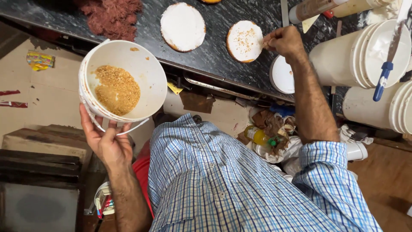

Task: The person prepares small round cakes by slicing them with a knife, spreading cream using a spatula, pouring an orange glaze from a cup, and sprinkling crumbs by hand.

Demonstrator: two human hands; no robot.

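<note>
Low at the left of the frame, the left hand [107,144] cups the base of a white bucket [124,81], tipped so its mouth faces the camera and golden crumbs [116,89] bank against its lower left wall; tilt it further and they could spill. Further off, at upper right, the right hand [284,41] pinches what are probably crumbs beside a frosted cake round [244,41] on the dark counter [214,56]; a loose pinch would scatter them there.

Heap of red-brown crumbs [112,17] on the dark table [214,51], near a plain white-iced cake [183,25]. Stacked white tubs [365,56] at right — blue-handled knife [386,64] across one. Yellow bottle [257,136] among floor rubbish — wrappers, rags.
</note>
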